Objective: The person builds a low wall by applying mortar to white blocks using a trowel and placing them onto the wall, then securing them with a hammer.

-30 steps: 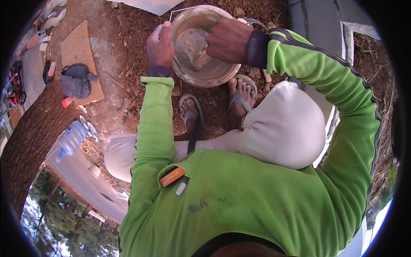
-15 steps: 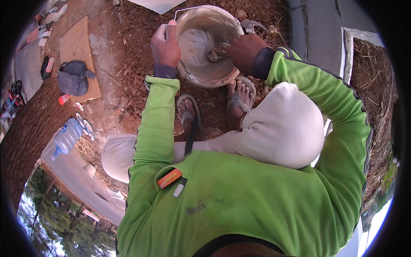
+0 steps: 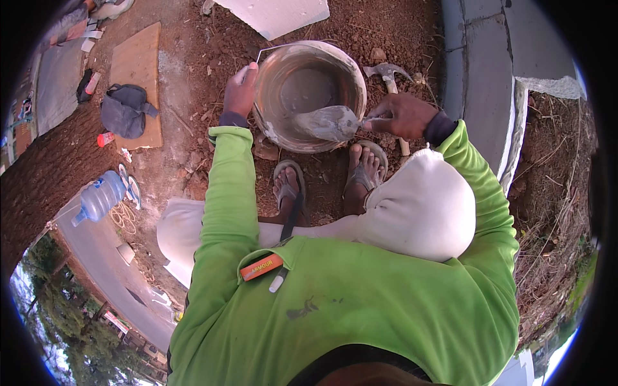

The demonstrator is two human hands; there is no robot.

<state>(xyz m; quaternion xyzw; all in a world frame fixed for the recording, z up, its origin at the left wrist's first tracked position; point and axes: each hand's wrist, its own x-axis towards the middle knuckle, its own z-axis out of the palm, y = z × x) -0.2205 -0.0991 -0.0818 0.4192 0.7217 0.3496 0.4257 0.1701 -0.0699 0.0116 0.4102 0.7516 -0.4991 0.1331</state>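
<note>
A mortar-smeared bucket (image 3: 353, 74) rests on the soil before my feet, with wet grey mortar (image 3: 309, 89) at its bottom. My left hand (image 3: 241, 93) is closed on the bucket's left rim, near where its wire handle joins. In my right hand (image 3: 402, 117), fingers wrapped round the grip, is a trowel (image 3: 328, 123). Its grey-coated blade lies over the near right part of the bucket's mouth, pointing left. Behind my right hand a claw hammer (image 3: 387, 72) lies on the ground, its wooden handle partly hidden.
A pale slab (image 3: 277, 16) lies beyond the bucket. Grey blocks (image 3: 486, 77) form an edge on the right. To the left are a board (image 3: 145, 55) with a dark bag (image 3: 127, 110), a tree trunk (image 3: 58, 157) and a large water bottle (image 3: 102, 196). My sandalled feet are close to the bucket.
My right hand has drawn back to the right, bringing the trowel blade up from inside the bucket. The bucket appears less tilted toward me, and the hammer shows more fully.
</note>
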